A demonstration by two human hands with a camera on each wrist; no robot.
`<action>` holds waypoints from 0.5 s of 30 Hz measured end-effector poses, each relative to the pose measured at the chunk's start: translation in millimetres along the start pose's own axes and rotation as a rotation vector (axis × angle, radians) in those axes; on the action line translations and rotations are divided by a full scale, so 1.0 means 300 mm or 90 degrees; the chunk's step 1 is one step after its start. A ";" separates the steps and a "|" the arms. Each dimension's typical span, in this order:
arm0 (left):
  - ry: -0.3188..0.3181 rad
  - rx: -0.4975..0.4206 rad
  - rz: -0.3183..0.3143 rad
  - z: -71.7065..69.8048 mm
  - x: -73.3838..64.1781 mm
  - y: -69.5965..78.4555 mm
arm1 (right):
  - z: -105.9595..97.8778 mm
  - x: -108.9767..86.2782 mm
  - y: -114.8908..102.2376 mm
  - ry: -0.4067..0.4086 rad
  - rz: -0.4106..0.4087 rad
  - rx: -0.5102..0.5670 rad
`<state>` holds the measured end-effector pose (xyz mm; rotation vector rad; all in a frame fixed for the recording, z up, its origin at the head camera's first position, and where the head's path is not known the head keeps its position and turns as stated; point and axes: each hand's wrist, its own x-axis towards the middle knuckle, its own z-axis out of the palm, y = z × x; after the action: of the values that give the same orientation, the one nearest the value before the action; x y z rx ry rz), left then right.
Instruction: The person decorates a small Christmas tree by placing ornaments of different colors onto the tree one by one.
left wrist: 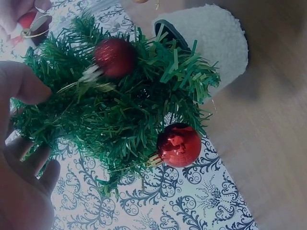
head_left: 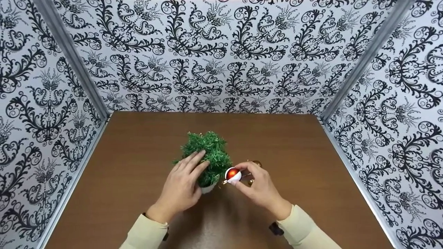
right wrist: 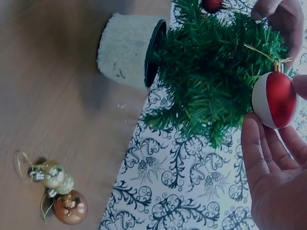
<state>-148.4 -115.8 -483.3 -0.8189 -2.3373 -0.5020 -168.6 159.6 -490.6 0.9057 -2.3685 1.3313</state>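
Observation:
A small green artificial Christmas tree (head_left: 211,148) stands on the table in a white fuzzy pot (left wrist: 216,45). My left hand (head_left: 183,180) rests against its left side, with extended fingers among the branches. In my right hand (head_left: 259,185) a red and white Christmas bauble (right wrist: 276,99) is pinched between thumb and fingertips, just right of the tree. A gold loop of string tops this bauble. In the left wrist view a dark red bauble (left wrist: 115,58) and a shiny red bauble (left wrist: 179,145) hang on the branches.
Several gold and copper baubles, among them a copper bauble (right wrist: 71,207) and a gold bauble (right wrist: 53,174), lie on the brown table (head_left: 145,138) beyond my right hand. Patterned white and black walls (head_left: 214,69) enclose the table at the back and both sides.

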 end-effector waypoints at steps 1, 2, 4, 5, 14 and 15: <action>0.005 -0.001 0.000 0.000 0.002 0.001 | 0.002 0.000 -0.004 0.001 -0.002 0.003; 0.010 -0.002 0.001 0.000 0.005 0.003 | 0.003 0.000 -0.007 0.000 -0.003 0.009; 0.024 -0.007 0.005 0.000 0.010 0.007 | 0.007 0.001 -0.013 -0.003 0.000 0.020; 0.030 -0.012 0.007 -0.001 0.012 0.009 | 0.009 0.000 -0.015 -0.005 0.000 0.029; 0.045 -0.039 0.039 0.011 0.027 0.029 | 0.032 -0.005 -0.042 0.007 0.033 0.092; 0.038 -0.038 0.038 0.013 0.027 0.031 | 0.032 -0.005 -0.051 0.010 0.039 0.098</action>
<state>-148.9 -103.5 -479.7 -0.8864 -2.2461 -0.5661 -157.2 146.1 -486.3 0.8668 -2.3241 1.5573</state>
